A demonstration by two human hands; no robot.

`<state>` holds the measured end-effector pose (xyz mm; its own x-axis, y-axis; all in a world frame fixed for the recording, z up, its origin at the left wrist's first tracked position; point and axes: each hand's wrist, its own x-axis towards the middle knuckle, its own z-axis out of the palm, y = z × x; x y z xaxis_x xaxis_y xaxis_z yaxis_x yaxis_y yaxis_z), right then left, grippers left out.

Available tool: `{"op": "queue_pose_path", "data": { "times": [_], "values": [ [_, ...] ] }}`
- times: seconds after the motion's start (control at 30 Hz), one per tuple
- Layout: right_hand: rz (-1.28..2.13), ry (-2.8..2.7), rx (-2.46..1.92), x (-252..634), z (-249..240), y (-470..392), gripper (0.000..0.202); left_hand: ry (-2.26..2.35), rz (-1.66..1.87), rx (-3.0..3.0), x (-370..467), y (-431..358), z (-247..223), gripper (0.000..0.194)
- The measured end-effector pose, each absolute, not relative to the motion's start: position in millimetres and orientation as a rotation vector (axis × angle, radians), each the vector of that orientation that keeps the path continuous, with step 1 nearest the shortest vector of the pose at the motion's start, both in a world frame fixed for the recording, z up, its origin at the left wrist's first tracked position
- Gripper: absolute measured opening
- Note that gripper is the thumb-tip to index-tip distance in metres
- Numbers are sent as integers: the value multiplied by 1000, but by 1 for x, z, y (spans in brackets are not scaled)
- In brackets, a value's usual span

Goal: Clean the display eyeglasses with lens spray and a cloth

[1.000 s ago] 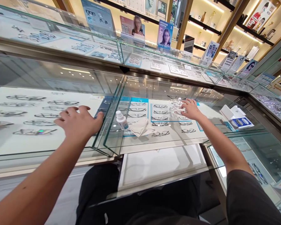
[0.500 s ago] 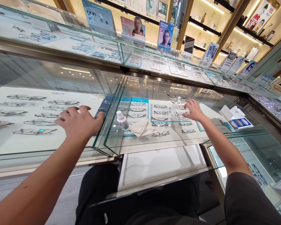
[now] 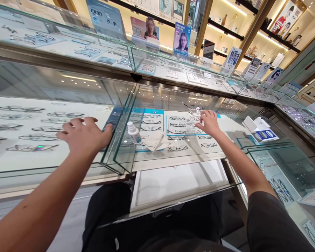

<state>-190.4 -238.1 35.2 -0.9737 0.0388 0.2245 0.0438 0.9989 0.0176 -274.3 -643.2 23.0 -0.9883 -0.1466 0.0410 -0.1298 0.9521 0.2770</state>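
My left hand [image 3: 85, 136] is spread with its fingers apart over the left glass display case, holding nothing. Below it, under the glass, lie rows of eyeglasses [image 3: 33, 147]. My right hand [image 3: 209, 122] is at the far part of the right case, thumb and fingers apart and slightly curled. Just left of its fingertips is a clear, see-through object [image 3: 195, 114] whose kind I cannot make out; whether the fingers touch it is unclear. Between my hands, a white bottle [image 3: 133, 133] stands on the glass beside a crumpled pale cloth [image 3: 154, 140].
A white and blue box [image 3: 264, 134] with its flap up stands on the right. An open white drawer [image 3: 178, 183] juts out below the case before me. Behind runs another glass counter [image 3: 170, 82] with eyewear and upright cards. Glass edges border the cases.
The view has shifted slightly, so the counter things appear a little further left. The fingers of my right hand have drawn in a little. My left hand stays spread.
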Motion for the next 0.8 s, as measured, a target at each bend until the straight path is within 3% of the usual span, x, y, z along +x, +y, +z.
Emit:
{"op": "queue_pose_path", "data": {
  "times": [0.23,0.53,0.7,0.8],
  "values": [
    [29,-2930,-77,-182,39,-228,8,-3043,-412,213,-275,-643,21,81],
    [115,-2883,-118,-185,54,-238,18,-3039,-408,216,-276,-643,20,80],
    [477,-3145,285,-135,53,-255,26,-3035,-410,195,-275,-645,18,82],
    [268,-3407,342,-93,22,-269,28,-3023,-407,217,-274,-645,19,82]
  ]
}}
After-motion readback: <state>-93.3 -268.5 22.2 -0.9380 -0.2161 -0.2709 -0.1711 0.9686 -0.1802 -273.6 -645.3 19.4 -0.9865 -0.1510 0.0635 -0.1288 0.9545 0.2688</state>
